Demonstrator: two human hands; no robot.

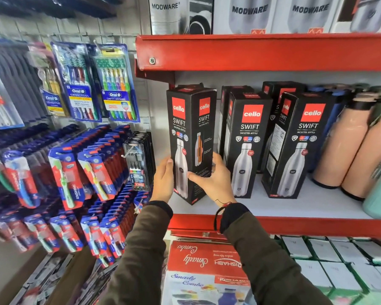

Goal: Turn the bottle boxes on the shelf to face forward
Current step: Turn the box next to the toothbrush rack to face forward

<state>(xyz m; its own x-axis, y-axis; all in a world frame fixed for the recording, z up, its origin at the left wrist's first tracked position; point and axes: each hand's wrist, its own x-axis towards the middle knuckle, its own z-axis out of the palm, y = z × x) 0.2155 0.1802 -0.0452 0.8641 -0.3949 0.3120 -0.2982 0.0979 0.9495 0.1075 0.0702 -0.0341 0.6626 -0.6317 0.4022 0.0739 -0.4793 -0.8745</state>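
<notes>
We are clamping our left hand point(163, 180) and right hand point(213, 176) on the leftmost bottle box point(190, 137), standing angled at the shelf's point(295, 208) left end.

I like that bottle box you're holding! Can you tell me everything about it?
The leftmost Cello Swift box is tall, black and looks like cardboard, with red logo squares and a steel bottle pictured on two sides. It stands upright on the white shelf, turned corner-forward so both sides show. The left hand presses its left edge; the right hand grips its right side.
</notes>
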